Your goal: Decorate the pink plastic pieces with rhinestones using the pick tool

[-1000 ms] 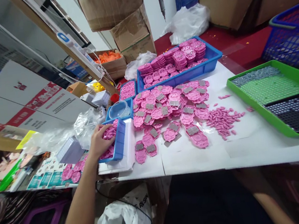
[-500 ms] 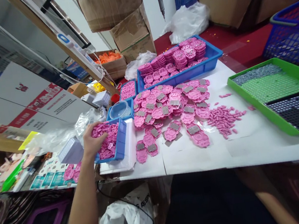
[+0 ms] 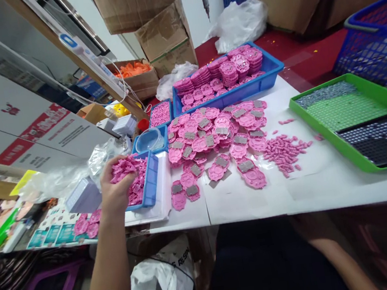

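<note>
My left hand [image 3: 113,189] is closed round a handful of small pink plastic pieces [image 3: 122,167], lifted just above a small blue bin [image 3: 150,181] that holds more of the same pieces. The bin rests on a white block [image 3: 165,186] at the table's left edge. To its right lies a spread of pink round toy shells with grey plates [image 3: 214,142] on white paper. A heap of small pink pegs [image 3: 283,150] lies further right. My right hand is out of view; only its forearm [image 3: 332,255] shows below the table edge.
A long blue tray [image 3: 269,71] of stacked pink shells stands behind. A green tray [image 3: 343,144] with gridded inserts sits right, a blue basket [image 3: 376,45] beyond. Cardboard boxes [image 3: 164,34] and plastic bags at the back. A white bag [image 3: 161,282] hangs below the table.
My left hand has come up out of the small blue bin with a handful of pink pieces. The view has shifted slightly to the right.
</note>
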A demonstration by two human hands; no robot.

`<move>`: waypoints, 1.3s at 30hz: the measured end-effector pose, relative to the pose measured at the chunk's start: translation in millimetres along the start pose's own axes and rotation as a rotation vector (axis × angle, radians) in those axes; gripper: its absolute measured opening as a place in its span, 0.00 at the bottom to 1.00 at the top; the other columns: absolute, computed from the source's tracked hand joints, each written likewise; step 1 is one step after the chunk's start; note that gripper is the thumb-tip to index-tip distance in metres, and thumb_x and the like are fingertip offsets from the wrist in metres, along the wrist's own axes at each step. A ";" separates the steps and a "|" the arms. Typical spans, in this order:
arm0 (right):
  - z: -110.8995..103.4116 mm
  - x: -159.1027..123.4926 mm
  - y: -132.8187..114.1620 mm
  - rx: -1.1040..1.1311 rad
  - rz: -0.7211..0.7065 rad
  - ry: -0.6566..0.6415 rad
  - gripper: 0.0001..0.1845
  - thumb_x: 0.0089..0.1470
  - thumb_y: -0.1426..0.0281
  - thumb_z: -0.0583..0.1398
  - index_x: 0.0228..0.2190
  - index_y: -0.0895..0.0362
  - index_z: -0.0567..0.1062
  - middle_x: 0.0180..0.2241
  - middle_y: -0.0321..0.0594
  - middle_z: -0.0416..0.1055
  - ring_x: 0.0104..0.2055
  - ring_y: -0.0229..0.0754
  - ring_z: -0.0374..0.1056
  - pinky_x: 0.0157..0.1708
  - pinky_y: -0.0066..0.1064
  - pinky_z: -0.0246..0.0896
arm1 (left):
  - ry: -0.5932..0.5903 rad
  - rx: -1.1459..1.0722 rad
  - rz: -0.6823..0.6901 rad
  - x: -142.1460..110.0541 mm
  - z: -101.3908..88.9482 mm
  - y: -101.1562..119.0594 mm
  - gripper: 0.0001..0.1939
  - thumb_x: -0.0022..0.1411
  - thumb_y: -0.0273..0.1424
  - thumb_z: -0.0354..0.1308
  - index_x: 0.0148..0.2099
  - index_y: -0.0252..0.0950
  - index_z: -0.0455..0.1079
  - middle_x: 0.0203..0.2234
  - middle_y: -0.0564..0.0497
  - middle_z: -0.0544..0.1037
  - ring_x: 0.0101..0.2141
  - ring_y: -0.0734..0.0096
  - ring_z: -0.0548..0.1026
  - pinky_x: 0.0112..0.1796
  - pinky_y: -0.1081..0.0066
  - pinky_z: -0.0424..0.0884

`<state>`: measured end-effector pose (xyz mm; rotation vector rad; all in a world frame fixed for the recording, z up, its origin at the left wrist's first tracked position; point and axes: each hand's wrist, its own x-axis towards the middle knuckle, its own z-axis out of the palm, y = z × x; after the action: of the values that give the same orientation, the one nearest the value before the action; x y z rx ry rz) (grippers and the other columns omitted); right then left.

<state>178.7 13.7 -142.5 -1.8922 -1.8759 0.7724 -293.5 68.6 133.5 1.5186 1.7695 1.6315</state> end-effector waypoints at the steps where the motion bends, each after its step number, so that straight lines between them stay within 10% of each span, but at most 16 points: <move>1: -0.4 -3.9 -2.9 -0.021 -0.006 -0.054 0.19 0.59 0.70 0.54 0.43 0.55 0.84 0.51 0.54 0.80 0.60 0.60 0.72 0.62 0.50 0.66 | -0.001 -0.062 -0.024 -5.7 5.3 5.7 0.24 0.41 0.27 0.69 0.45 0.40 0.75 0.36 0.54 0.76 0.33 0.72 0.75 0.34 0.75 0.74; 5: -15.8 -23.6 -27.8 -0.073 -0.026 -0.223 0.18 0.57 0.69 0.58 0.45 0.53 0.83 0.49 0.50 0.82 0.57 0.59 0.76 0.61 0.49 0.68 | -0.037 -0.176 -0.080 -37.9 26.0 20.2 0.24 0.41 0.26 0.68 0.44 0.41 0.74 0.35 0.54 0.76 0.31 0.72 0.75 0.32 0.73 0.75; 11: -77.4 -49.1 -116.1 0.406 -0.467 -0.411 0.16 0.63 0.61 0.61 0.51 0.43 0.79 0.44 0.36 0.84 0.44 0.46 0.81 0.44 0.35 0.78 | -0.218 -0.127 -0.077 -106.3 75.4 14.9 0.21 0.49 0.28 0.64 0.48 0.44 0.72 0.43 0.51 0.77 0.38 0.66 0.77 0.38 0.67 0.76; 16: -86.4 -24.0 -183.7 0.895 -0.408 0.174 0.12 0.65 0.69 0.59 0.48 0.49 0.77 0.42 0.40 0.80 0.45 0.42 0.77 0.48 0.33 0.75 | -0.289 -0.098 0.063 -152.5 134.0 14.3 0.21 0.51 0.24 0.60 0.48 0.45 0.73 0.40 0.50 0.76 0.42 0.63 0.77 0.43 0.64 0.75; 19: -63.5 2.2 -204.6 0.941 -0.371 0.261 0.14 0.64 0.65 0.59 0.51 0.51 0.75 0.50 0.44 0.76 0.52 0.45 0.74 0.53 0.40 0.73 | -0.266 -0.012 0.147 -171.1 156.9 10.6 0.21 0.54 0.25 0.63 0.50 0.45 0.73 0.42 0.48 0.73 0.44 0.60 0.76 0.44 0.60 0.76; 27: -26.6 21.5 -215.7 0.908 -0.285 0.197 0.12 0.65 0.65 0.58 0.47 0.52 0.76 0.47 0.44 0.77 0.52 0.45 0.73 0.55 0.41 0.71 | -0.275 0.298 0.342 -192.3 177.9 -6.4 0.24 0.64 0.28 0.61 0.61 0.42 0.67 0.52 0.36 0.69 0.51 0.49 0.74 0.47 0.50 0.78; 39: -28.5 16.3 -208.1 0.971 -0.214 0.493 0.08 0.63 0.66 0.59 0.39 0.53 0.78 0.42 0.43 0.77 0.50 0.46 0.74 0.55 0.46 0.71 | -0.355 0.544 0.509 -177.4 192.6 5.2 0.20 0.71 0.33 0.57 0.63 0.39 0.68 0.55 0.33 0.72 0.57 0.42 0.70 0.53 0.44 0.73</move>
<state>30.8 43.5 4.5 -1.0967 -1.0560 0.8267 -69.9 27.1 3.4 2.4885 1.7955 0.9736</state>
